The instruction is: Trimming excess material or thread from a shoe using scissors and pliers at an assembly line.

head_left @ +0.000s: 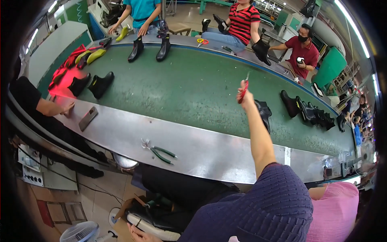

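Stretched out over the green conveyor belt (177,84), my right hand (246,99) is closed round red-handled scissors (243,92), their narrow metal tip pointing away. A black boot (264,115) lies on the belt, partly behind my forearm. Low in the picture, my left hand (141,234) has its fingers at the edge of a black, shoe-like thing with a white border (155,228); the lower edge cuts off part of the hand. Green-handled pliers (159,153) rest on the metal ledge (193,151) nearest me.
Black boots stand on the belt at left (100,84), far side (163,48) and right (290,104). A phone (88,118) lies on the ledge. Across the belt, a person in striped red (244,20) holds a black boot (262,51). A pink-clothed person (334,209) is close on my right.
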`<state>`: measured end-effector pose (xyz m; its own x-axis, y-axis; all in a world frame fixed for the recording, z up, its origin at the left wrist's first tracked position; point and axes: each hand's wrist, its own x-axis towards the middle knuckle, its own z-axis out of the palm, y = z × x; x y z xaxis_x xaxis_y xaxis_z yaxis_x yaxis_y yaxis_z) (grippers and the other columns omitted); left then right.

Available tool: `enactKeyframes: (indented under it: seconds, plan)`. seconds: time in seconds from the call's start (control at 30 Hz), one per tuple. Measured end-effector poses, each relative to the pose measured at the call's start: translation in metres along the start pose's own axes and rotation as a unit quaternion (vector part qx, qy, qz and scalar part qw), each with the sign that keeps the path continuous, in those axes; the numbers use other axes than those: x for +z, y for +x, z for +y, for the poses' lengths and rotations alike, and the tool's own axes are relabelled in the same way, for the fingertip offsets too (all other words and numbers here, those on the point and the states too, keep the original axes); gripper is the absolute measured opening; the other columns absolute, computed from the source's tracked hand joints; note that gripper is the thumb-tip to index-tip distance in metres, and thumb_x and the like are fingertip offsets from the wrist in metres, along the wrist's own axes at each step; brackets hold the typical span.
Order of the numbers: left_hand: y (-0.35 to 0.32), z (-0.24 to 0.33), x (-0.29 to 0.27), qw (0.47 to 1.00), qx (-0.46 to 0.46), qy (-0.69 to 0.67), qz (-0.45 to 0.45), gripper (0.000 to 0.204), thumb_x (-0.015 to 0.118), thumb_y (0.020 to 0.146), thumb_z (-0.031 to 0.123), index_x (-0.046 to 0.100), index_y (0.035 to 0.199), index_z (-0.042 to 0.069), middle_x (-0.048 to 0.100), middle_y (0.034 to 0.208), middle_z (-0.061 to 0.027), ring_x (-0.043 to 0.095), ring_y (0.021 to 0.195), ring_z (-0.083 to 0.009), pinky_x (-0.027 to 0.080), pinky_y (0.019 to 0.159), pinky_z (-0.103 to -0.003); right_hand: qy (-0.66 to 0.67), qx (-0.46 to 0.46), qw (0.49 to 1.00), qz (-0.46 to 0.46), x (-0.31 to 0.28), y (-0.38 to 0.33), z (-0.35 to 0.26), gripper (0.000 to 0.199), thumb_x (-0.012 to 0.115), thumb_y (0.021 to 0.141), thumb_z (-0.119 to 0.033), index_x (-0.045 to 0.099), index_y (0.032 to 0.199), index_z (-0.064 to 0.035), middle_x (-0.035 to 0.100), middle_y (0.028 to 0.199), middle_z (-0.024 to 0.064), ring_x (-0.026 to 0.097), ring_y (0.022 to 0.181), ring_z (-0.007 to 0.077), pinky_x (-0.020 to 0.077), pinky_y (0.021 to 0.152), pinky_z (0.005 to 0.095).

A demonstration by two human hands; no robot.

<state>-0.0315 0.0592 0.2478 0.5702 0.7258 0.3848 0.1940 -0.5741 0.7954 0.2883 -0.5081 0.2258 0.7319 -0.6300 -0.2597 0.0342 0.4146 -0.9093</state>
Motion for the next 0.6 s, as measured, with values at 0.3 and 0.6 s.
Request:
enactKeyframes:
  seconds: [0.3,0.6]
  plan:
    - [0.006,-0.007,-0.003,1.0,0.007,0.025,0.009,0.028,0.052,0.1,0.023,0.065,0.112,0.001,0.065,0.098,-0.0231,0.064,0.089,-0.0342,0.051,0.079,-0.041,0.023,-0.073,0.991,0.114,-0.019,0.085,-0.068,0.064,0.082,0.066,-0.06,0.05,0.084,-0.0073,0.039,0.057,-0.0034,0.04,0.044,0.009,0.0316,0.038,0.0222]
    - [0.001,-0.011,0.005,0.995,0.008,0.099,0.007,0.027,0.055,0.098,0.022,0.064,0.112,0.001,0.065,0.088,-0.0217,0.064,0.083,-0.0361,0.051,0.076,-0.042,0.052,0.025,0.998,0.025,-0.016,0.057,-0.015,0.074,0.074,0.066,-0.071,0.051,0.092,-0.0053,0.041,0.059,-0.0031,0.044,0.046,0.0087,0.0347,0.04,0.021]
